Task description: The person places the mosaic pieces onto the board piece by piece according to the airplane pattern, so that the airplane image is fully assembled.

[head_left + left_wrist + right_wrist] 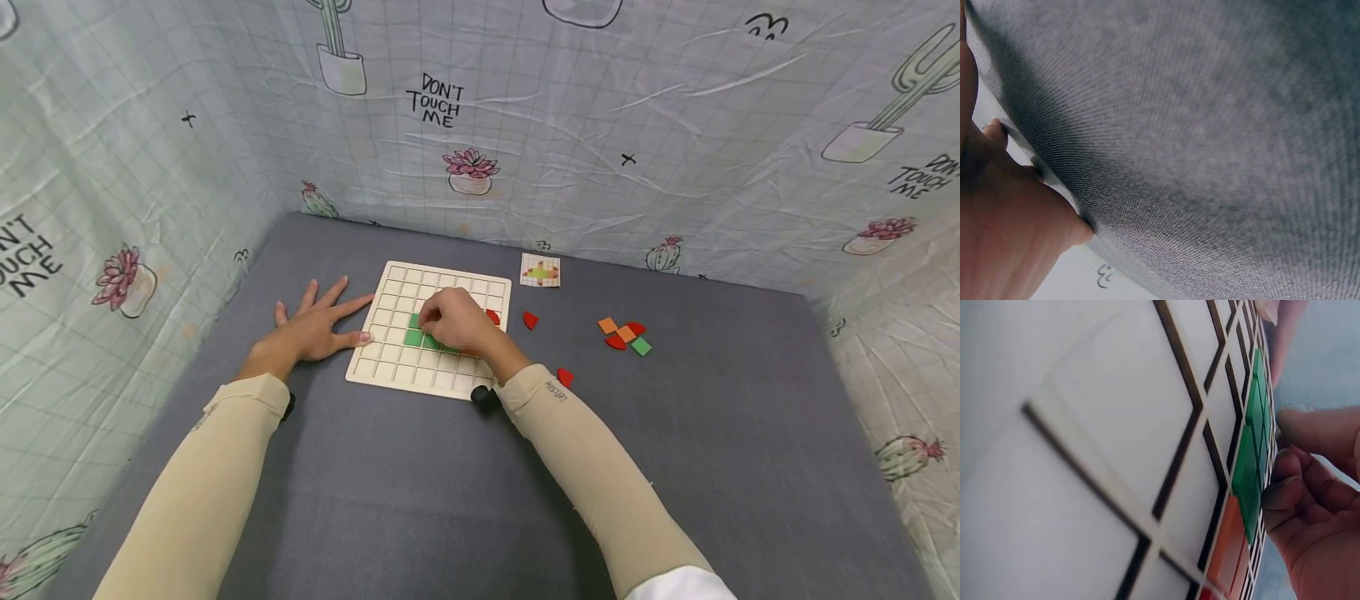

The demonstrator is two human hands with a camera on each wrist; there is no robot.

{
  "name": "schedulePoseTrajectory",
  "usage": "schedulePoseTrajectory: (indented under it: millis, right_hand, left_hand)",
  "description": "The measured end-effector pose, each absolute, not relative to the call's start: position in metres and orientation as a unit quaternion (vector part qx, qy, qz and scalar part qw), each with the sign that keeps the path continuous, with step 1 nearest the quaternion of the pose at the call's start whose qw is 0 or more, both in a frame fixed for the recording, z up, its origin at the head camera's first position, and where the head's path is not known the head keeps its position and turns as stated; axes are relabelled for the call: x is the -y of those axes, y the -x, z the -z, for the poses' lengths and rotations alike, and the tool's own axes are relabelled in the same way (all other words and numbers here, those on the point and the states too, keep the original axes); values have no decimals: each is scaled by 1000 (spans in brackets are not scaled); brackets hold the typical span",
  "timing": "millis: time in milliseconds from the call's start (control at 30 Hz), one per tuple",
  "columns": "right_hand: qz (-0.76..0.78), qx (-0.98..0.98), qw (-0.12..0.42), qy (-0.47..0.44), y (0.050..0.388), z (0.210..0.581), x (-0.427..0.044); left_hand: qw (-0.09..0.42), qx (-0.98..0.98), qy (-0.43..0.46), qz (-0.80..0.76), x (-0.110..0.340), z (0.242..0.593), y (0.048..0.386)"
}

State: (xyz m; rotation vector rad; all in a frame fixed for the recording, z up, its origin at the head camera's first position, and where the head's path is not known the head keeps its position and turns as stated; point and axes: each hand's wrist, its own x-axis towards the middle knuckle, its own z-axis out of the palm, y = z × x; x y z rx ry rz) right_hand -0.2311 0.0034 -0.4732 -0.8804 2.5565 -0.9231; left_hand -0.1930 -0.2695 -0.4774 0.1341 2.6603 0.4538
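My left hand (318,327) lies with fingers spread, its thumb and index fingertip at the left edge of the gridded board (386,287). The left wrist view shows part of that hand (1016,219) against the grey surface. Over the middle of the board, my right hand (457,321) has its fingers curled, thumb and fingertips pinched at the green squares (413,337). In the right wrist view these fingers (1297,487) meet the green squares (1246,469), with an orange piece (1227,544) beside them; the pinched tile is mostly hidden. A red piece (492,317) lies near the board's right side.
Behind the board's right corner lies a pattern card (540,271). Loose red pieces (531,320) (565,377) lie right of the board. Farther right is a cluster of orange (607,326), red (615,342) and green (641,346) pieces. A black object (482,396) is by my right sleeve.
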Motion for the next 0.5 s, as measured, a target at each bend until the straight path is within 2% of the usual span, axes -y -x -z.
schedulePoseTrajectory:
  millis: [500]
  right_hand:
    - [410, -861, 151, 261, 233, 463, -31]
  left_hand:
    - [219, -961, -56, -158, 271, 478, 194]
